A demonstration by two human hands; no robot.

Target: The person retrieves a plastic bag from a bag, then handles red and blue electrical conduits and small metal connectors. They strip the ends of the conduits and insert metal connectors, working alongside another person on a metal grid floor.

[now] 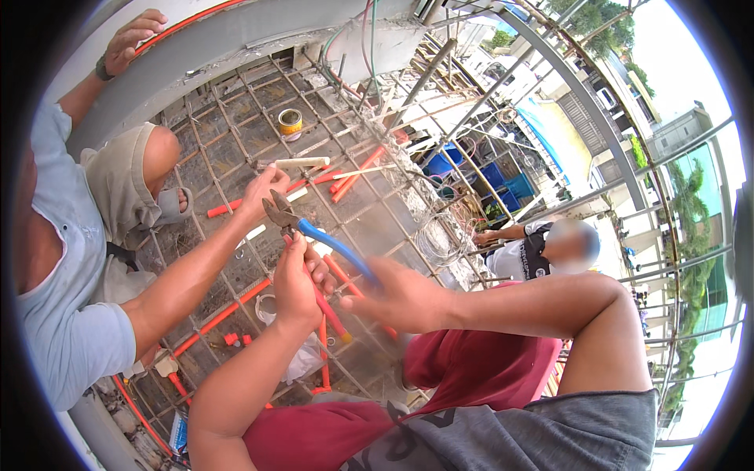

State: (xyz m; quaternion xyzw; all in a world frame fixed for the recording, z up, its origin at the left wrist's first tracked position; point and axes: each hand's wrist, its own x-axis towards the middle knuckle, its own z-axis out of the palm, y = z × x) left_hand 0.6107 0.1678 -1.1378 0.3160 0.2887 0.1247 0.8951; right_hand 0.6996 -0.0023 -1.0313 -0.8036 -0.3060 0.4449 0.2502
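Observation:
My left hand (298, 279) is closed around a pair of cutting pliers (280, 210), just below their jaws. The jaws are parted and point up and left; one long blue handle (342, 250) runs from them toward my right hand (404, 298). Motion blurs my right hand at that handle's end, so its grip does not show clearly. A red handle (330, 312) with a yellowish end sticks out under my left hand; whether it belongs to the pliers I cannot tell. Close beyond the jaws, a co-worker's hand (263, 188) holds a pale stick (302, 162).
A rebar grid (236, 165) covers the floor, with orange pipes (228, 314) across it. A yellow can (290, 121) stands on it. The co-worker (71, 267) crouches at left; another person (526, 247) is at right near blue containers (503, 184). A plastic bag (305, 359) lies near my knees.

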